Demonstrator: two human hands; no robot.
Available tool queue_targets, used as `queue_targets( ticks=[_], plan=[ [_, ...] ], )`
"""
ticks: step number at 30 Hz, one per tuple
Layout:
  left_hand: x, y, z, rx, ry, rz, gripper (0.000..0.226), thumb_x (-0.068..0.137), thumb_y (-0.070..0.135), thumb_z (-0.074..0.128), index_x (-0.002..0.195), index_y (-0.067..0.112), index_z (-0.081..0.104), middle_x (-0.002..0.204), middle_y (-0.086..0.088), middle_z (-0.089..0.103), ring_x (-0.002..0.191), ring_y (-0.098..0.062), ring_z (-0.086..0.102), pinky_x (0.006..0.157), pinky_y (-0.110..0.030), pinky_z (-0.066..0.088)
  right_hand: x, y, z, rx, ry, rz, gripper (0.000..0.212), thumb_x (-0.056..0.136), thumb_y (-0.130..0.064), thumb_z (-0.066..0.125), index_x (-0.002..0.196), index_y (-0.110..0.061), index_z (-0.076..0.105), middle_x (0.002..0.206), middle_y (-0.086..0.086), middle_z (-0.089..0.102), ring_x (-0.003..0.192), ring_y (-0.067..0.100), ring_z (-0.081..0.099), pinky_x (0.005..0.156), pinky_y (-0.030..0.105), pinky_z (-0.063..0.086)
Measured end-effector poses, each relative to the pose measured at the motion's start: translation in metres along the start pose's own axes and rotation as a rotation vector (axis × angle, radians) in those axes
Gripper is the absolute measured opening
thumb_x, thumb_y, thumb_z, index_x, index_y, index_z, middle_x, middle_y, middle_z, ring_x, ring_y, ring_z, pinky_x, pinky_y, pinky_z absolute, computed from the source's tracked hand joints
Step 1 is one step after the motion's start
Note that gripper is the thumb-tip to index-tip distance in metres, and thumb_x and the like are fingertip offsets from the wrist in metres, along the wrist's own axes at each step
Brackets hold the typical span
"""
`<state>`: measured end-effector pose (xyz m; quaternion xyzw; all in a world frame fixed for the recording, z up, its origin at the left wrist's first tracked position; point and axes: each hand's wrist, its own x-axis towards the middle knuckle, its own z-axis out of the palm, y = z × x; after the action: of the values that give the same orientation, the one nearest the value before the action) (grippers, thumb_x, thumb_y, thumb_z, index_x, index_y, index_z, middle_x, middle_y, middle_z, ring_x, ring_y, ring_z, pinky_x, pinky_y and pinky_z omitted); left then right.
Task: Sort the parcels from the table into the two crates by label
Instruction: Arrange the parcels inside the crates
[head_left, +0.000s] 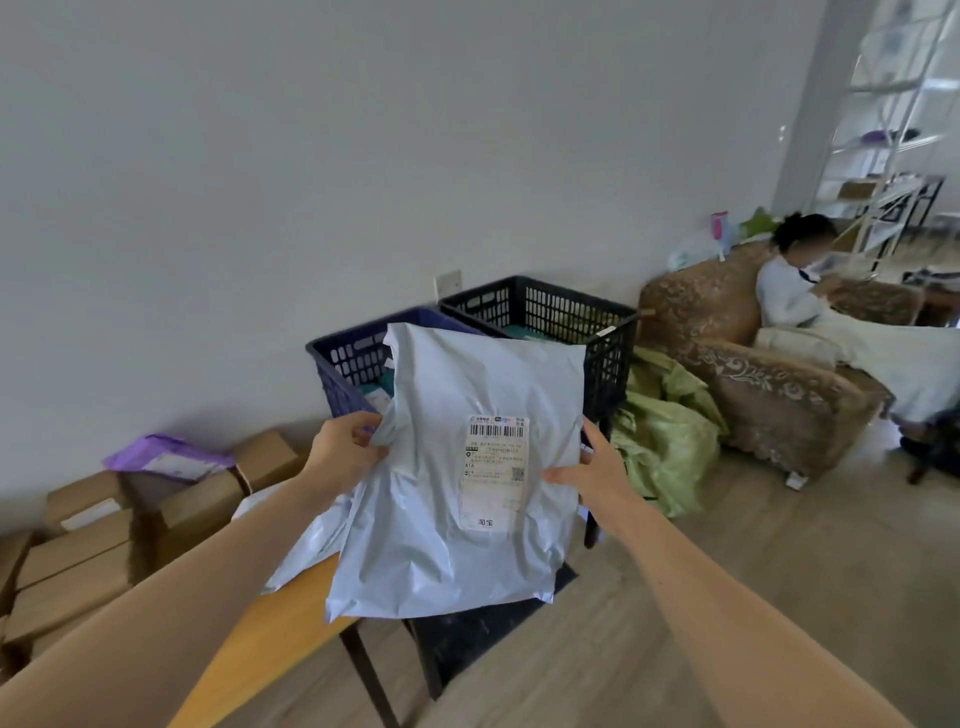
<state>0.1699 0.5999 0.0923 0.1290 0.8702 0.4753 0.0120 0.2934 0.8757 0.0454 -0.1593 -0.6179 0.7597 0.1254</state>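
Note:
A large grey plastic mailer parcel (441, 467) hangs in front of me, its white shipping label (494, 467) facing the camera. My left hand (345, 447) grips its left edge and my right hand (597, 470) grips its right edge, thumb on the front. Behind the parcel stand two crates: a blue crate (340, 358) on the left, partly hidden, and a black crate (550, 306) on the right. Both hold something teal inside. More parcels lie on the wooden table (270, 634) at lower left: several cardboard boxes (78, 566), a purple mailer (166, 457) and a white mailer (306, 551).
Green bags (665, 436) are piled on the floor right of the black crate. A person sits in a patterned armchair (769, 374) at the right. A white shelf rack (893, 156) stands in the far right corner. Wooden floor spreads at lower right.

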Motion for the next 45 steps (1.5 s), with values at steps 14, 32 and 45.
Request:
queue_targets(
  ticks=[14,32,45],
  plan=[
    [0.108,0.060,0.130,0.008,-0.125,0.059,0.023,0.083,0.007,0.069,0.099,0.024,0.065,0.075,0.004,0.064,0.065,-0.011,0.061,0.051,-0.017,0.043,0.104,-0.034,-0.114,-0.093,0.184,-0.074,0.092,0.065,0.020,0.074,0.144,-0.015,0.041,0.130,0.011,0.058,0.115,0.028,0.058,0.093,0.051,0.052],
    [0.308,0.093,0.239,-0.080,-0.114,-0.054,0.018,0.083,0.007,0.069,0.090,0.022,0.065,0.075,-0.006,0.064,0.072,-0.023,0.062,0.069,-0.038,0.056,0.342,-0.089,-0.182,-0.239,0.191,-0.005,0.084,0.069,0.013,0.074,0.142,-0.014,0.041,0.125,0.009,0.058,0.103,0.022,0.060,0.070,0.029,0.053],
    [0.434,0.112,0.304,-0.109,0.098,-0.199,0.013,0.082,0.006,0.068,0.089,0.016,0.064,0.085,-0.010,0.066,0.079,-0.027,0.064,0.071,-0.038,0.056,0.554,-0.128,-0.209,-0.312,-0.019,-0.021,0.078,0.070,0.015,0.071,0.139,-0.012,0.047,0.125,0.011,0.060,0.106,0.025,0.059,0.081,0.034,0.053]
  ],
)
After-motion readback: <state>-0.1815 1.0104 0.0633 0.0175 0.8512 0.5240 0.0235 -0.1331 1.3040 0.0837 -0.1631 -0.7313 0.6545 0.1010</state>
